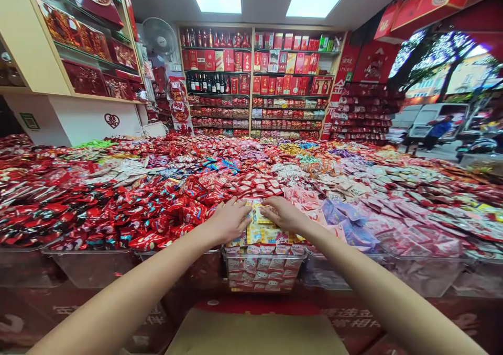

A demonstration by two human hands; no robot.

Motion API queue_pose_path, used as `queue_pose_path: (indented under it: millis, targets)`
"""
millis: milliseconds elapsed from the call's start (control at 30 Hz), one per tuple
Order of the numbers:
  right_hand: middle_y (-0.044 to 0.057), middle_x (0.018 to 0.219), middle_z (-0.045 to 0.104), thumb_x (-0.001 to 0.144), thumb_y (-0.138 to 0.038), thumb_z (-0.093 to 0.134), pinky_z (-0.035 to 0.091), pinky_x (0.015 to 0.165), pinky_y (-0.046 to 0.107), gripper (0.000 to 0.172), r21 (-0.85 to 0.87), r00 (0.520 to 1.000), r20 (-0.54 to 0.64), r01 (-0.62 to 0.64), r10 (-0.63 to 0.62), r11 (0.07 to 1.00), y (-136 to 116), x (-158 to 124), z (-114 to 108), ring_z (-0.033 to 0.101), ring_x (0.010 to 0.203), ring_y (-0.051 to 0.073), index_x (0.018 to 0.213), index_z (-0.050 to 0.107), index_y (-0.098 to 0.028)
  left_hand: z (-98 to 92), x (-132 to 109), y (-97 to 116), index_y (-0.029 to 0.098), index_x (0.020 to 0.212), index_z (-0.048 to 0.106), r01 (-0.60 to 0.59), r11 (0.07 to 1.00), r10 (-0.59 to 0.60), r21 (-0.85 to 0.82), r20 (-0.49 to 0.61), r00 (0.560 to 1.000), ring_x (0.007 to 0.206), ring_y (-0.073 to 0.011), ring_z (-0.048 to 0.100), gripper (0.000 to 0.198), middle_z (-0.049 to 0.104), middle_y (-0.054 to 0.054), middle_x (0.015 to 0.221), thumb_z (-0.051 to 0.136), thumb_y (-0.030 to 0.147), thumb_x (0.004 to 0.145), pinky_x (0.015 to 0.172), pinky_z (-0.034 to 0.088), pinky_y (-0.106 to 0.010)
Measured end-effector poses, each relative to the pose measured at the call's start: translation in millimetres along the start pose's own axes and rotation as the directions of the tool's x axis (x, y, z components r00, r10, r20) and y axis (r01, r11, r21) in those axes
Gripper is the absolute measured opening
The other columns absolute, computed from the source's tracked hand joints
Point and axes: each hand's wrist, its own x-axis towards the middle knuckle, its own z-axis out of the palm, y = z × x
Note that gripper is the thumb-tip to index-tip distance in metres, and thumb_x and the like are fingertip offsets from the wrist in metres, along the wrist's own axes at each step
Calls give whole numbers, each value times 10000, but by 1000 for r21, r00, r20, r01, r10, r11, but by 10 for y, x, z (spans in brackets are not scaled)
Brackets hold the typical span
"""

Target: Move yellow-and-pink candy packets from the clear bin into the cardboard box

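Both arms reach forward over a clear plastic bin [264, 258] filled with small wrapped packets in white, pink and yellow. My left hand [230, 220] rests on the left side of the pile, palm down, its fingers spread. On the other side my right hand [283, 214] lies over the yellow packets [267, 234], fingers stretched out toward the left hand. The hands are a short gap apart, with yellow packets showing between them. What lies under the palms is hidden.
Red packets [165, 219] heap up to the left; purple packets [349, 221] and pink packets [412, 226] lie in bins to the right. A tan surface [255, 334] is below the bin. Shelves [251, 72] of boxes and bottles stand behind. Outside at right, a person [438, 132] is near a van.
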Motion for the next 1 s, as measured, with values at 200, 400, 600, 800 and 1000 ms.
queue_pose_path:
  millis: [200,400,600,800,1000]
  targets:
    - [94,994,587,763,-305,484,378,835,348,212,18,994,-113,8,-6,1000,38,-312,-260,509,951,196,897,587,-177,-12,-51,34,209,924,555,-182,983,181,-2,-77,980,1094,-228,406,253,523,-61,1098,412,371,791,970,265,-392]
    - [77,914,619,754,-296,488,396,810,342,188,32,989,-120,-82,85,996,227,-584,-463,536,898,192,847,607,-184,39,-31,55,182,775,571,-208,978,204,-22,-115,972,1108,-230,383,163,508,-82,1103,506,328,741,1002,215,-399]
    - [60,866,630,750,-288,485,411,755,320,181,50,992,-58,-112,115,992,276,-679,-467,550,827,180,838,610,-190,-102,-42,95,184,644,562,-179,970,174,-164,-47,984,1078,-214,418,139,562,-65,1034,512,276,735,980,238,-387]
    - [65,879,626,752,-319,488,415,771,336,192,164,985,-95,-130,147,978,162,-620,-457,547,841,179,838,596,-186,-385,-130,51,187,631,585,-21,936,-4,-352,-70,998,962,-185,504,121,605,-38,964,529,269,699,838,368,-292]
    - [67,982,577,742,-325,502,482,681,293,281,733,948,-23,-199,316,650,-97,-371,-377,571,824,141,993,466,-203,-334,132,251,155,732,617,130,819,-236,-559,-121,964,583,-121,519,306,604,5,648,456,415,729,508,383,-207]
